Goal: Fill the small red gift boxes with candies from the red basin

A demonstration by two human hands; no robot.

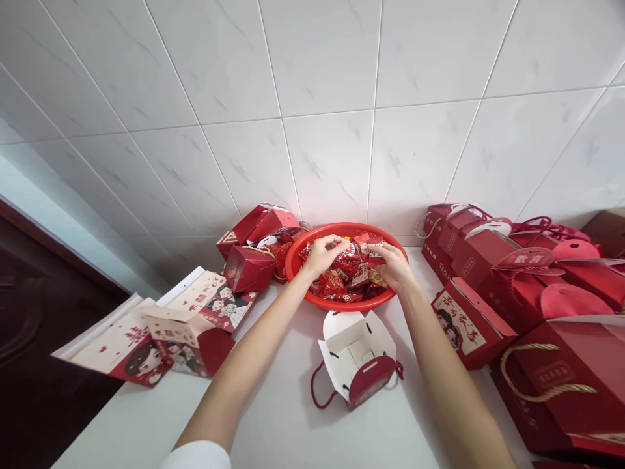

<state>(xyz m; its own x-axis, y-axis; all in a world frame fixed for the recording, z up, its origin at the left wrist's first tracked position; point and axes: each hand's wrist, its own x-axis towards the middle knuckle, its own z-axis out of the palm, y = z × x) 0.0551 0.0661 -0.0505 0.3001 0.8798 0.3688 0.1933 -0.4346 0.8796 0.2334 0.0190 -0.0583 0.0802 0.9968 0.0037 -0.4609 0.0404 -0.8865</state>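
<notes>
Both of my hands are in a red plastic basket (354, 304) that stands against the tiled wall. The basket holds a heap of red wrapped candies (349, 267). My left hand (324, 254) is at the left of the heap, its fingers curled and drawn together; what they hold, if anything, is hidden. My right hand (394, 266) pinches a small red and white wrapped candy (375, 249) at the right side of the heap. Just in front of the basket stands an open gift box (360, 365), white inside and dark red outside, with a dark red cord handle.
Several red gift boxes with cord handles (508, 280) crowd the right of the white table (293, 417). More red boxes (251, 267) are piled left of the basket. Cream and red printed cartons (188, 332) stand at the left edge, near a dark door (39, 365).
</notes>
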